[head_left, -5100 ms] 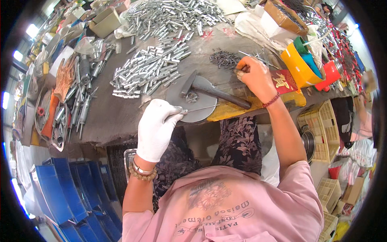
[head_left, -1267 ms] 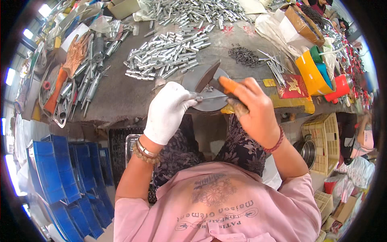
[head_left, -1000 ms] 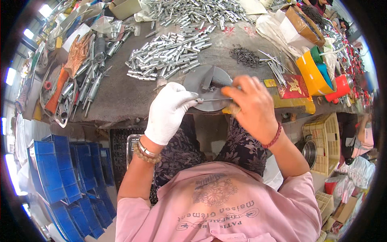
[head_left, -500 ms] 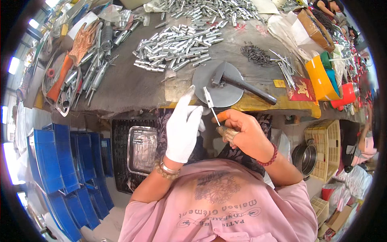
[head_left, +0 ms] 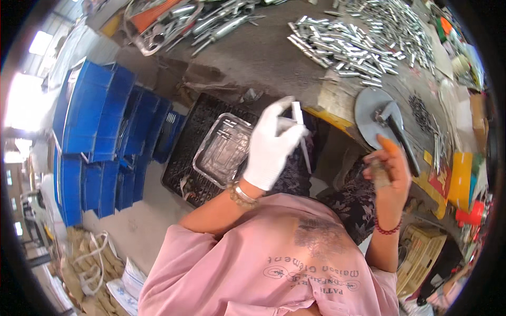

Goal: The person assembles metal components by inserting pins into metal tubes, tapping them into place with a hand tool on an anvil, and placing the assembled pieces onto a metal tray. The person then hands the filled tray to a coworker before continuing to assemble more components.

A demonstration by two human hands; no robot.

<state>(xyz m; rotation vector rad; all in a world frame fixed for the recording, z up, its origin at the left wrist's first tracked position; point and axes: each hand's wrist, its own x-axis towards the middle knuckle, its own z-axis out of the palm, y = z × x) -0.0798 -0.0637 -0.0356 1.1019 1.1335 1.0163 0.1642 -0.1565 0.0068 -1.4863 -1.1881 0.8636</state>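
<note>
My left hand [head_left: 271,143], in a white glove, pinches a slim metal part [head_left: 298,117]. Its thick bright sleeve points up at the fingers, and a thin rod hangs below the hand. My right hand [head_left: 391,176] is bare and apart from it, with fingers loosely curled and spread and nothing visible in them. An orange cover wraps the index fingertip, and the thumb is taped. Near that hand, a round grey metal disc [head_left: 365,113] lies at the bench edge with a hammer [head_left: 405,145] across it. Close to my left hand, a shiny metal tray [head_left: 226,164] holds several thin rods.
The tray rests in a black crate [head_left: 174,171]. Blue bins [head_left: 87,118] stand at the left. On the bench [head_left: 274,63] are a heap of metal sleeves [head_left: 348,47], small dark pins [head_left: 420,111] and tools [head_left: 221,31]. A yellow crate [head_left: 421,255] stands at the lower right.
The view has swung left. My left hand has carried the metal part away from the disc toward the tray side. My right hand has let go of the rod and its fingers have spread.
</note>
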